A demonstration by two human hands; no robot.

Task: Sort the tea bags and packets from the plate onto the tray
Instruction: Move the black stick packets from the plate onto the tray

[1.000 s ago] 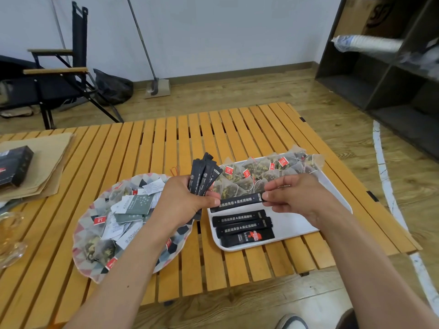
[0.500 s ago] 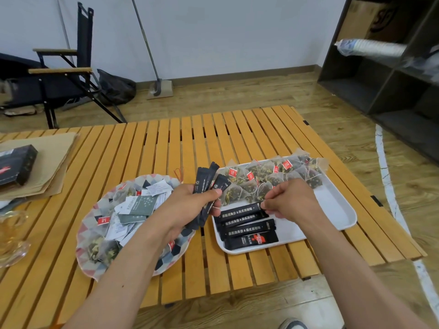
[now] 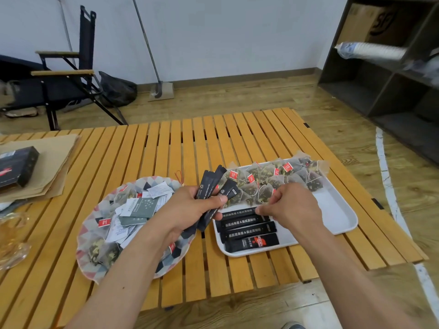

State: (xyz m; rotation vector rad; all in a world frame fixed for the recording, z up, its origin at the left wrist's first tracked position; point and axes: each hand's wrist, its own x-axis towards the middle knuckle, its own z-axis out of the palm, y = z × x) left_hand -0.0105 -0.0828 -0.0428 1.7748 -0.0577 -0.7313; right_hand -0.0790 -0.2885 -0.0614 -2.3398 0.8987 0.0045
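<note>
head view: your left hand point(image 3: 187, 210) has its grip closed round a fan of black sticks point(image 3: 211, 184), held up over the gap between the plate point(image 3: 93, 224) and the tray point(image 3: 337, 210). your right hand point(image 3: 292, 207) is over the tray, its grip narrow, thumb and fingers pinching the right end of the top stick point(image 3: 237, 213), which lies flat on the tray. three more black sticks point(image 3: 249, 230) lie just beside it in a row, toward the tray's near edge. a band of tea bags point(image 3: 273, 179) with red tags fills the tray's far side. the tray sits by the table's point(image 3: 166, 143) right edge, near the near right corner. the plate sits left of it, close to the near edge, with tea bags, white packets and a green packet point(image 3: 140, 206) heaped on it. at the left edge a black box point(image 3: 16, 167) lies on brown paper point(image 3: 54, 162), and a glass point(image 3: 11, 241) stands nearer you.
</note>
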